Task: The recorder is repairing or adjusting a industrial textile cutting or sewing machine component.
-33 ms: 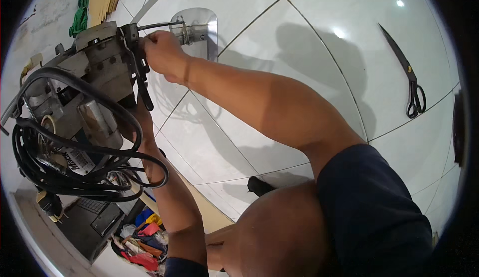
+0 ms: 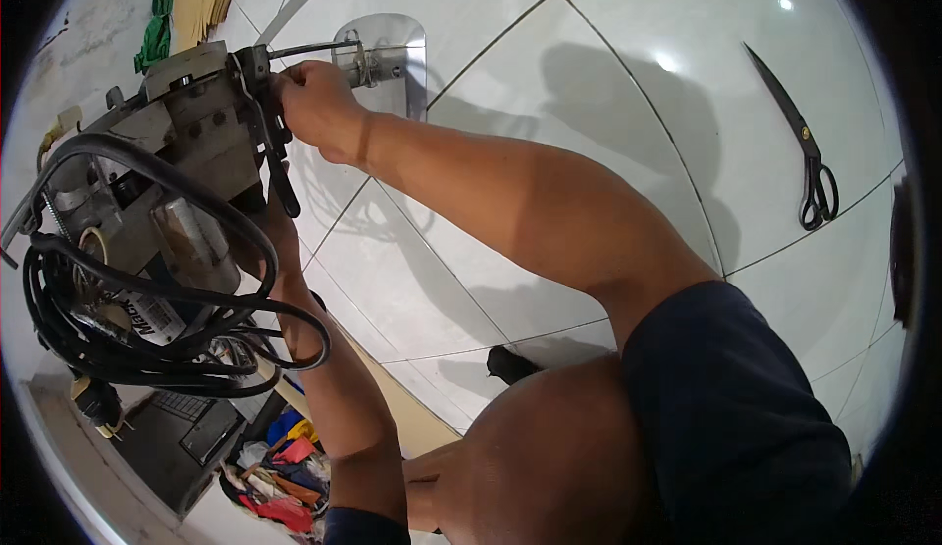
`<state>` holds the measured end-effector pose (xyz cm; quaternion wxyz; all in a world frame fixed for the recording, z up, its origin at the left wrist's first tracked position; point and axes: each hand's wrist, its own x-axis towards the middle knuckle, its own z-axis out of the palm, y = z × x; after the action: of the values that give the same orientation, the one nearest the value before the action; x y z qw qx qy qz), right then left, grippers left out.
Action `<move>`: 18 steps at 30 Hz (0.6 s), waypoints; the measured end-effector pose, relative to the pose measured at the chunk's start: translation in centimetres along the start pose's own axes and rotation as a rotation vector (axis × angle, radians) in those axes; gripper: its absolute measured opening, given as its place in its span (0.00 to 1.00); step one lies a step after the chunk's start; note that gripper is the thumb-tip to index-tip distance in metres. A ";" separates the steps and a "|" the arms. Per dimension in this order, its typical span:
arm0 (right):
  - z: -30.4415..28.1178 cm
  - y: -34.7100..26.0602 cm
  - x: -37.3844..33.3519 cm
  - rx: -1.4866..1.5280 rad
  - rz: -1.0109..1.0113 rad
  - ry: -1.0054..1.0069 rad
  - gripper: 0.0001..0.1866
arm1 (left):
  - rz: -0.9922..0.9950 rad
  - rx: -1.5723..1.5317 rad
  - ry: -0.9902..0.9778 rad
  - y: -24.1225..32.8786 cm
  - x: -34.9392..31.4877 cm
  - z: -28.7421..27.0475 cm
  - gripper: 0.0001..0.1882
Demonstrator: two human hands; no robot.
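Note:
A grey metal machine [image 2: 211,118] with a motor housing fills the left side. Loops of thick black cable [image 2: 157,295] hang over it. At the machine's near end, my right hand [image 2: 319,103] has its fingers curled in against the metal, beside a black lever [image 2: 280,187]; what the fingertips grip is hidden. Just beyond that hand, a thin metal rod [image 2: 314,48] runs out towards a shiny rounded plate [image 2: 388,27]. My left hand [image 2: 280,236] reaches up under the machine, and its fingers are mostly covered by the machine body and cable.
Large black-handled scissors [image 2: 807,138] lie on the white tiled floor [image 2: 628,15] at the right. A pile of colourful cloth scraps [image 2: 285,471] is at lower left, near a black keyboard-like device [image 2: 186,427]. Brown cardboard [image 2: 201,0] and a green cloth [image 2: 157,30] stand at upper left.

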<state>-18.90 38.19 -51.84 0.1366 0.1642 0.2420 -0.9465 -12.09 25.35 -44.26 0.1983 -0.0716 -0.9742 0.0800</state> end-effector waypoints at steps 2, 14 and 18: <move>-0.4 -0.2 -1.2 -0.031 0.013 0.049 0.15 | 0.024 -0.075 0.017 0.1 0.2 0.1 0.46; -1.4 0.0 0.2 -0.142 -0.078 0.019 0.13 | -0.082 0.001 -0.140 0.6 -0.5 -0.7 0.45; -0.6 0.3 -2.0 -0.218 -0.029 0.100 0.12 | -0.151 0.005 -0.096 0.4 -0.3 -1.5 0.39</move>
<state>-16.85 38.62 -51.68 0.1278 0.1920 0.3523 -0.9070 -11.23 25.84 -43.11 0.1573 0.0067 -0.9850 0.0707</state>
